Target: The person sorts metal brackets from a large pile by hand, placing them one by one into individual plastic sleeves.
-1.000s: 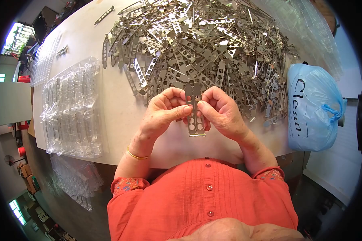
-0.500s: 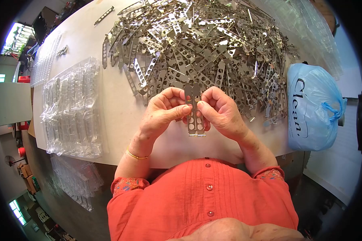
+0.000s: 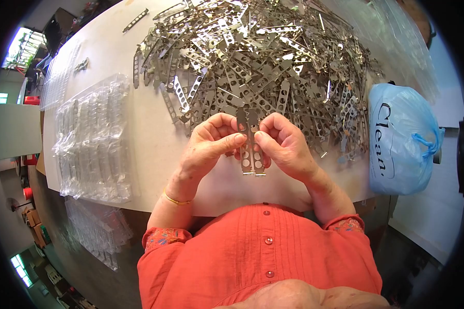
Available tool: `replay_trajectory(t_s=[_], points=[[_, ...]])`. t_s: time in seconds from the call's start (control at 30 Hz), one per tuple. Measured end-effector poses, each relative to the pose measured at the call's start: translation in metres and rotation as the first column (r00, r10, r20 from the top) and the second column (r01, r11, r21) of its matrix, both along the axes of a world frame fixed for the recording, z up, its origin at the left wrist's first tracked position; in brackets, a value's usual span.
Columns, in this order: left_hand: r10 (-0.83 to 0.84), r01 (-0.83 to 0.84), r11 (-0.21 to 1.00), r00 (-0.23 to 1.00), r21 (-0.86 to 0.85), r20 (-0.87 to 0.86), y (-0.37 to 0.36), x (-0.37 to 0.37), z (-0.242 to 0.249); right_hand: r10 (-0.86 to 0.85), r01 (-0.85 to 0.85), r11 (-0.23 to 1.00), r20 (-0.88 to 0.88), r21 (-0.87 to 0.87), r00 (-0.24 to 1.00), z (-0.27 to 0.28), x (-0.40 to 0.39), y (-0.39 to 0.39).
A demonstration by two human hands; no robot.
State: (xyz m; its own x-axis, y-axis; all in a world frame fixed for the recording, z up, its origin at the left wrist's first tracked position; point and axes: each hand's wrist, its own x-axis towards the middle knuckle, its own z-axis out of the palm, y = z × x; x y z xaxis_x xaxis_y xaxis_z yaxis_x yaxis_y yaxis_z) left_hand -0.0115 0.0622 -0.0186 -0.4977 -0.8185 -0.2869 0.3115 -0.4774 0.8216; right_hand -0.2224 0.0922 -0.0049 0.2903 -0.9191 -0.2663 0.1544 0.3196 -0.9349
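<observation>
Two flat metal strips with round holes stand side by side, upright, above the table's near edge. My left hand (image 3: pixel 211 140) pinches the left metal strip (image 3: pixel 246 164) between thumb and fingers. The right metal strip (image 3: pixel 259 162) is gripped by my right hand (image 3: pixel 283 142), its thumb pressing on the front. A narrow gap shows between the strips, and each has a small shiny crosspiece at its lower end. Fingertips behind the strips are partly hidden. Just beyond both hands lies a large heap of similar metal strips (image 3: pixel 258 67).
Clear plastic trays (image 3: pixel 93 139) are stacked on the left of the white table (image 3: pixel 149 175), with another clear tray (image 3: pixel 59 74) behind them. A blue plastic bag (image 3: pixel 402 139) marked "Clean." sits at the right edge. Clear plastic sheets (image 3: pixel 397 41) lie far right.
The two strips have drawn slightly apart, widening the gap between them. Both hands keep their hold and have barely moved.
</observation>
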Motion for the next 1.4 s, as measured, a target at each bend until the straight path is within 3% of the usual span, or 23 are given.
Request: replay_trajectory(t_s=[0.57,0.7,1.1,1.4], points=[[-0.029,0.028,1.0,0.983,-0.005,-0.184,0.001,0.001,0.0,-0.09,0.095,0.994,0.087,-0.05,0.992,0.001,0.0,0.001],[-0.037,0.032,0.997,0.996,-0.066,-0.086,-0.001,0.003,-0.008,-0.062,0.07,0.995,0.11,-0.068,0.992,0.001,0.001,0.002],[-0.06,0.057,0.993,0.998,-0.099,-0.027,0.001,0.002,-0.003,-0.002,0.01,0.995,0.077,-0.103,0.997,-0.004,0.006,0.003],[-0.038,0.021,0.991,0.991,-0.135,-0.126,0.002,0.001,-0.006,0.002,0.0,0.99,0.012,-0.143,1.0,-0.006,0.007,0.002]])
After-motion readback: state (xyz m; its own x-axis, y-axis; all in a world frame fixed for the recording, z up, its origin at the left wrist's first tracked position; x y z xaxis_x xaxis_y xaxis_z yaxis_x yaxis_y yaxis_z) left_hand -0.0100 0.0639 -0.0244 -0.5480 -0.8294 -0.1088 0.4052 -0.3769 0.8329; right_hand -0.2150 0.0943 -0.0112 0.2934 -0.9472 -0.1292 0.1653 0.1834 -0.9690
